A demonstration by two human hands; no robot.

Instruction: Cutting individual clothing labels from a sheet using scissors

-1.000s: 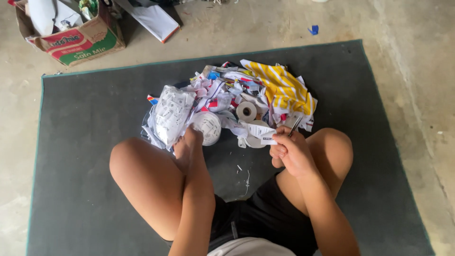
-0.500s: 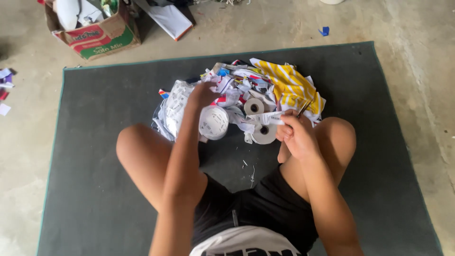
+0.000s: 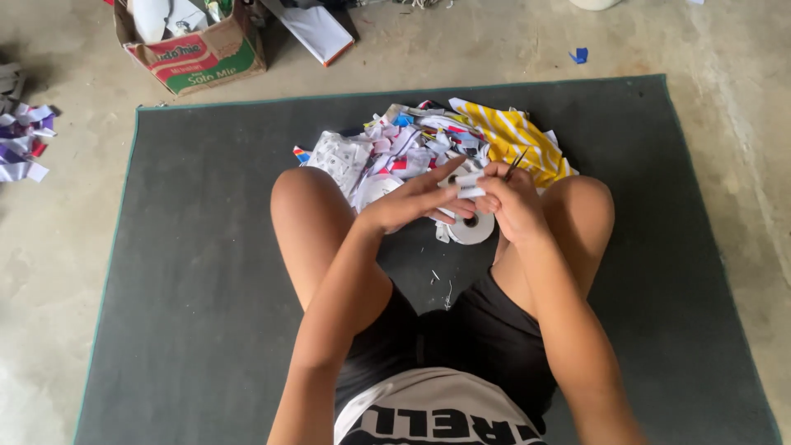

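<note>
Head view, looking down past crossed bare knees onto a grey mat [image 3: 206,272] on a concrete floor.

Left hand [image 3: 408,200] raised over the near edge of a scrap pile [image 3: 412,144], fingers spread and pointing right, fingertips touching a small white slip [image 3: 468,185]. Right hand [image 3: 512,202] just beside it, fingers curled together around the same slip and around a thin dark tool [image 3: 517,162] that sticks up and far-right from the fist; kind of tool too small to tell. Slip pinched between both hands, held just above the mat, over a white tape roll [image 3: 473,228].

Tape roll flat on the mat between the knees, partly hidden by the hands. Second pale round shape at the left of the hands, mostly covered. Scrap pile farther off, at mid-mat: white, red and blue paper bits, with a yellow striped cloth [image 3: 515,140] at its right end.

Cardboard box [image 3: 198,53] far left, off the mat. Loose paper scraps [image 3: 23,140] at the left edge on the floor. Small blue scrap [image 3: 579,55] far right on the floor.
</note>
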